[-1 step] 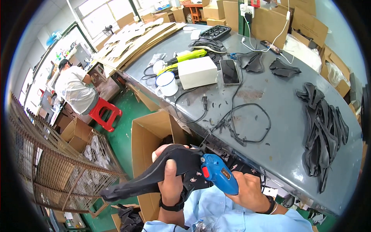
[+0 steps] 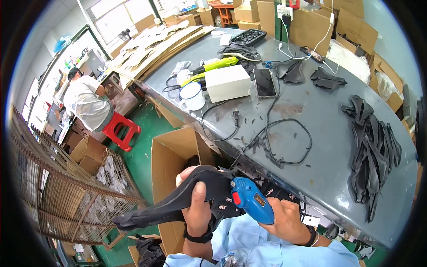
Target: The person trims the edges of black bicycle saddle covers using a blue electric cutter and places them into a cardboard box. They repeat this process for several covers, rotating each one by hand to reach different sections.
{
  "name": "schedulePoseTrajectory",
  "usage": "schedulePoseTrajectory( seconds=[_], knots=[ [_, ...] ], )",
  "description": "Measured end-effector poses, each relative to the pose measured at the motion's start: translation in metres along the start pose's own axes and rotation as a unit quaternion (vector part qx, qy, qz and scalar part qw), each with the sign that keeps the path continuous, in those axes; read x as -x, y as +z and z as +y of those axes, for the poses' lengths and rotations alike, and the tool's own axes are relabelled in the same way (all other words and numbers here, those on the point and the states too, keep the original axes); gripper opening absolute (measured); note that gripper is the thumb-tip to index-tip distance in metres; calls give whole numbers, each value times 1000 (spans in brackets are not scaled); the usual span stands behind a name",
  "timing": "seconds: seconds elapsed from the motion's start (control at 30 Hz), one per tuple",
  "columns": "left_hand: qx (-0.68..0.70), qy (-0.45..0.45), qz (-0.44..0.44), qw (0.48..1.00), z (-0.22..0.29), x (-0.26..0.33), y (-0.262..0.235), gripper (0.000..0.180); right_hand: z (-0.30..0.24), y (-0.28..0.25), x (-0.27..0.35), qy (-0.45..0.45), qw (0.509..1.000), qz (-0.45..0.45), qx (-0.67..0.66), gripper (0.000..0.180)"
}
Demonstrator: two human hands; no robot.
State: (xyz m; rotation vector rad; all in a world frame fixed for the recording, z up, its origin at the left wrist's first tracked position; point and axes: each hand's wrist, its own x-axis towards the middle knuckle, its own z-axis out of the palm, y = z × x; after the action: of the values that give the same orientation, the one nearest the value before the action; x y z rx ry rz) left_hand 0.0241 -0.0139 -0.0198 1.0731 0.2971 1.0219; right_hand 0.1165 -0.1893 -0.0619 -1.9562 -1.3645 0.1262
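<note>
My left hand (image 2: pixel 197 209) is closed around a long, curved black moulded piece (image 2: pixel 178 199), with the thumb on its near face. The piece's narrow end points down to the left. In my right hand (image 2: pixel 284 219) is a blue electric cutter (image 2: pixel 251 200) with a red button, gripped by its body. The cutter's dark tip meets the upper right edge of the black piece. Just how the blade sits on that edge is too small to tell. Both hands are in front of my body, beside the near edge of the grey table (image 2: pixel 329 147).
A pile of similar black pieces (image 2: pixel 371 151) lies at the table's right. A cable loop (image 2: pixel 310 144), a phone (image 2: pixel 264 82), a white box (image 2: pixel 227 83) and a mug (image 2: pixel 192 96) also lie there. Below stands an open carton (image 2: pixel 169 153). A person (image 2: pixel 86 100) sits far left.
The narrow end of the black piece has shifted slightly left and up. My left thumb has moved slightly with it. The cutter looks nearly still.
</note>
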Motion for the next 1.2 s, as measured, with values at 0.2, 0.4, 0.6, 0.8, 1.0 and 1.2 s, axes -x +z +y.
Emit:
schedulePoseTrajectory(
  seconds=[0.2,0.4,0.6,0.8,1.0,1.2],
  knots=[
    [-69,5,49,996,-18,5,-4,32,1,4,1,7,999,-6,-34,51],
    [-66,0,55,996,-23,9,-2,33,-6,-2,-1,32,997,-29,-66,52],
    [-52,-79,19,995,-11,5,-5,29,-2,-3,0,21,998,-25,-46,52],
    [-165,-162,-63,971,4,-6,-24,26,-5,-3,0,3,1000,-11,-17,51],
    [-223,-222,-210,926,11,-26,-30,27,-5,0,4,-8,1000,-25,1,54],
    [-203,-192,-255,926,-4,-23,-34,28,-2,1,3,-6,998,-43,-54,50]
  ],
)
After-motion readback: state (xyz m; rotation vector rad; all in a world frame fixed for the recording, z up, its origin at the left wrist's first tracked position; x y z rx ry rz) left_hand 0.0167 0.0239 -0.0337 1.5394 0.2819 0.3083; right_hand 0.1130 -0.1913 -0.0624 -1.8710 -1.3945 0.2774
